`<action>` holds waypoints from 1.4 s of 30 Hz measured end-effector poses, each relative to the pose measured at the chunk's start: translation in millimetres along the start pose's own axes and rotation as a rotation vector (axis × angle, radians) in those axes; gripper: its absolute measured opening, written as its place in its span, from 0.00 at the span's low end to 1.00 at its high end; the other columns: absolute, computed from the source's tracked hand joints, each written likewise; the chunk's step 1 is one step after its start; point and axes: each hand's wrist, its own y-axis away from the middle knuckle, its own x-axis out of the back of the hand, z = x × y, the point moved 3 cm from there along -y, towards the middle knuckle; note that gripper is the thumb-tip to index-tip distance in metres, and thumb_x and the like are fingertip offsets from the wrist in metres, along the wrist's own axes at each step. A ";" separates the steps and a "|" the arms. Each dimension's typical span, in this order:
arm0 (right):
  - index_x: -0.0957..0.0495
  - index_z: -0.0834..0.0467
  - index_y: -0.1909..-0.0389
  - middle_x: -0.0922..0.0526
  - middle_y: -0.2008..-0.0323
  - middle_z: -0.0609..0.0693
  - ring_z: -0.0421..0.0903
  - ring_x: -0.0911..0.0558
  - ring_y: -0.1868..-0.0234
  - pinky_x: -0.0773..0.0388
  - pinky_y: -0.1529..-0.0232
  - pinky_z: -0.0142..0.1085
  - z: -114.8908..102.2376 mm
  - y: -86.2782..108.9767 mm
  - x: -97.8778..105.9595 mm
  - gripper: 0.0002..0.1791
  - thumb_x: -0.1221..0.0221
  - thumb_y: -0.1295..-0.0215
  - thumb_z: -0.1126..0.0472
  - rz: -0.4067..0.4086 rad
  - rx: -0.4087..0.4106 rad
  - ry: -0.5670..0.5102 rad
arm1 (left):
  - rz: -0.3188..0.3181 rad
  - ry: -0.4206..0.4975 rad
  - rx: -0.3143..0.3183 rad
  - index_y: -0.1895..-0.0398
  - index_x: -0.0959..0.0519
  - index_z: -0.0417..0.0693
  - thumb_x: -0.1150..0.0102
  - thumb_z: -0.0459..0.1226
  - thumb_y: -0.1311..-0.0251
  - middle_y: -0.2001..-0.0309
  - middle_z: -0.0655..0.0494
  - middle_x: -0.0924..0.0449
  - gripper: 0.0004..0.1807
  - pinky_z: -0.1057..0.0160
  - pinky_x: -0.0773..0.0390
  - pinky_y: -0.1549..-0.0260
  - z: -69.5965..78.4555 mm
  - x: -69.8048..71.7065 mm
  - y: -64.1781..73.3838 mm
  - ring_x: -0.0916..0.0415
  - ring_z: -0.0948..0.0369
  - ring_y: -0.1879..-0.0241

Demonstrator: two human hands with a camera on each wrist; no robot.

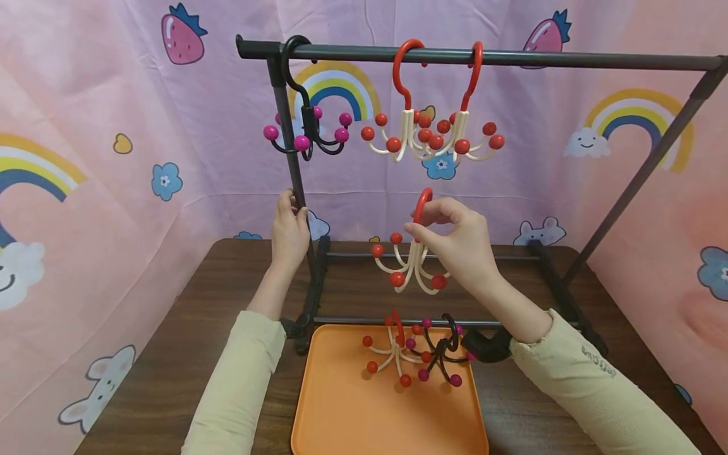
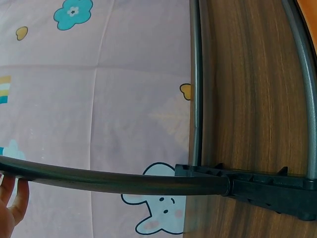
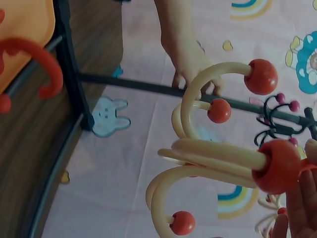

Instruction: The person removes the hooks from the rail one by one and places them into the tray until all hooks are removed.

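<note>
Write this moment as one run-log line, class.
left hand: grips rack post; right hand: pinches red-hooked hanger; rail: three hangers; tray: two hangers

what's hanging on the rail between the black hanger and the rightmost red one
In the head view, another red-hooked hanger hangs between them.

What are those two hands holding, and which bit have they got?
The right hand pinches a red-and-cream hanger by the lower part of its red hook. The left hand grips the dark rack by its left post.
</note>
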 end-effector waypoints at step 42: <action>0.22 0.52 0.74 0.24 0.76 0.40 0.34 0.29 0.79 0.33 0.76 0.27 10.9 57.1 -115.0 0.09 0.31 0.53 0.56 -0.256 0.048 0.098 | 0.004 -0.008 -0.022 0.44 0.42 0.44 0.56 0.35 0.34 0.54 0.43 0.31 0.17 0.51 0.28 0.62 -1.1 -0.4 -1.1 0.27 0.50 0.57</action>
